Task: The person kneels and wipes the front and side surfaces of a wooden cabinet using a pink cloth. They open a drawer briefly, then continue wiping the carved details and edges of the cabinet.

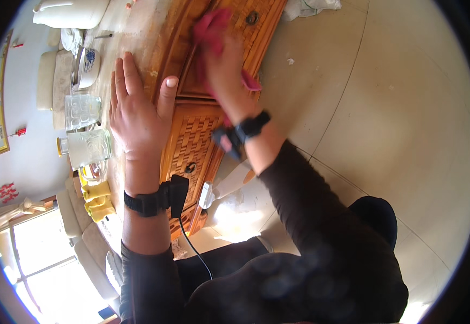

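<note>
My left hand [141, 109] rests palm down on the worn top of a wooden cabinet [137, 34], holding nothing. Its thumb is spread towards the cabinet's front edge. Blurred by motion, my right hand [224, 71] is shut on a pinkish-red cloth [212, 24] against the carved drawer front [241, 18]. Part of the cloth hangs out below the hand. Beside it, a woven-pattern drawer front [192, 133] carries a dark ring pull [190, 167]. Black straps with small devices sit on both wrists.
Along the far side of the top stand a glass mug [83, 111], a glass jar [89, 148], a blue-patterned white bowl [89, 67] and a white jug [71, 14]. Folded yellow cloths [97, 200] lie nearer. A white plastic bag [309, 8] lies on the tiled floor [380, 101]. Sofas stand behind.
</note>
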The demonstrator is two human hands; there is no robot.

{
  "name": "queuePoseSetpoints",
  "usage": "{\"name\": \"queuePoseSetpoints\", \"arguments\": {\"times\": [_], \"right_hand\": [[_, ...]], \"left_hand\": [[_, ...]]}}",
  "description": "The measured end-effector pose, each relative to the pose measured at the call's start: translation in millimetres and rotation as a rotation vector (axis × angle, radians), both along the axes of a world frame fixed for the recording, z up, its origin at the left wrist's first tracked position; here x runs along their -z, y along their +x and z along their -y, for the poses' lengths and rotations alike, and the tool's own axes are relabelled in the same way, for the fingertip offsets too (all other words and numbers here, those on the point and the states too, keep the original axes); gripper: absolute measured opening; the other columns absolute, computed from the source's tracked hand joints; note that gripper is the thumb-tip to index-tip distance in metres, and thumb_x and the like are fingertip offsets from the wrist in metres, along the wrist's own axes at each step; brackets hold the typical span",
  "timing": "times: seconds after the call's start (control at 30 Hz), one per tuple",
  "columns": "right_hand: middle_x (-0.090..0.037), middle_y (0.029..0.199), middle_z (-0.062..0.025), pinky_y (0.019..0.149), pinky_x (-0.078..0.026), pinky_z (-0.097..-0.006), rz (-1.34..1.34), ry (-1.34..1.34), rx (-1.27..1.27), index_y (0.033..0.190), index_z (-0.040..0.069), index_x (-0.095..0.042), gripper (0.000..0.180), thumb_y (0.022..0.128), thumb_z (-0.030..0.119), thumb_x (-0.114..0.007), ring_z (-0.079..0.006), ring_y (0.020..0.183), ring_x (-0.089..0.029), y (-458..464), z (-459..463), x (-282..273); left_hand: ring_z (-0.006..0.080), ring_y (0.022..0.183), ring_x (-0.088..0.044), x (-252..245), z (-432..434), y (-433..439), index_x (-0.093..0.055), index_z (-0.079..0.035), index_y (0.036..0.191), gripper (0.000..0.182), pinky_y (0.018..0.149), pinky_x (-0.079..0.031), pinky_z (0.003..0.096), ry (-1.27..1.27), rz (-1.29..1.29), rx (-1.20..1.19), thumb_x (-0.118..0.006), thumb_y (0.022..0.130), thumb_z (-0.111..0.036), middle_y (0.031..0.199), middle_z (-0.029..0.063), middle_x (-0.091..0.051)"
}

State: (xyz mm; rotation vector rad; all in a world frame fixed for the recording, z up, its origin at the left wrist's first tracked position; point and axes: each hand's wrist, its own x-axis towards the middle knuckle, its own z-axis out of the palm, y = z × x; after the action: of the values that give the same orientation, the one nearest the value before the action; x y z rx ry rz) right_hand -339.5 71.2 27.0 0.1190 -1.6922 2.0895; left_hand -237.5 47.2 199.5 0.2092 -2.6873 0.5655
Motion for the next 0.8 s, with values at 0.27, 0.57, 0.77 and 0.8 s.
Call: {"name": "queuePoseSetpoints", "arguments": {"times": [0.27,0.57,0.77,0.8], "right_hand": [[-0.054,0.101,-0.0182,0.077,-0.044,-0.0437,-0.005,0.082,0.014,0.093,0.008,-0.063,0.024,0.070,0.002,-0.065,-0.0382,0.092,-0.051,-2.8,-14.0,-14.4],[-0.054,0.101,-0.0187,0.082,-0.044,-0.0434,-0.012,-0.001,-0.010,0.097,0.012,-0.065,0.031,0.067,0.005,-0.068,-0.0394,0.097,-0.049,-25.6,-8.6,-8.2],[-0.046,0.119,-0.0246,0.084,-0.045,-0.0465,-0.068,0.381,-0.042,0.101,0.010,-0.064,0.037,0.066,0.009,-0.071,-0.0410,0.101,-0.048,9.0,-25.6,-26.7],[-0.045,0.122,-0.0247,0.088,-0.044,-0.0468,-0.041,0.344,-0.189,0.103,0.010,-0.063,0.039,0.065,0.006,-0.071,-0.0415,0.104,-0.047,36.3,-24.8,-25.4]], "left_hand": [[0.0393,0.127,-0.041,0.2,0.2,-2.0,-0.036,-0.002,0.138,0.080,0.101,-0.038,0.0446,-0.006,-0.004,-0.018,-0.049,0.085,-0.061,0.137,0.0209,-0.044],[0.0398,0.124,-0.044,2.7,2.6,-2.0,-0.038,-0.002,0.138,0.078,0.101,-0.038,0.0446,-0.014,-0.035,0.020,-0.047,0.086,-0.060,0.136,0.0205,-0.045],[0.0387,0.127,-0.041,1.0,0.0,-1.3,-0.038,-0.003,0.138,0.077,0.103,-0.036,0.0441,0.018,-0.025,-0.031,-0.045,0.087,-0.060,0.136,0.0202,-0.045],[0.0387,0.127,-0.041,0.8,-0.1,-1.5,-0.038,-0.003,0.138,0.077,0.103,-0.036,0.0441,0.019,-0.029,-0.028,-0.045,0.087,-0.060,0.136,0.0204,-0.045]]}}
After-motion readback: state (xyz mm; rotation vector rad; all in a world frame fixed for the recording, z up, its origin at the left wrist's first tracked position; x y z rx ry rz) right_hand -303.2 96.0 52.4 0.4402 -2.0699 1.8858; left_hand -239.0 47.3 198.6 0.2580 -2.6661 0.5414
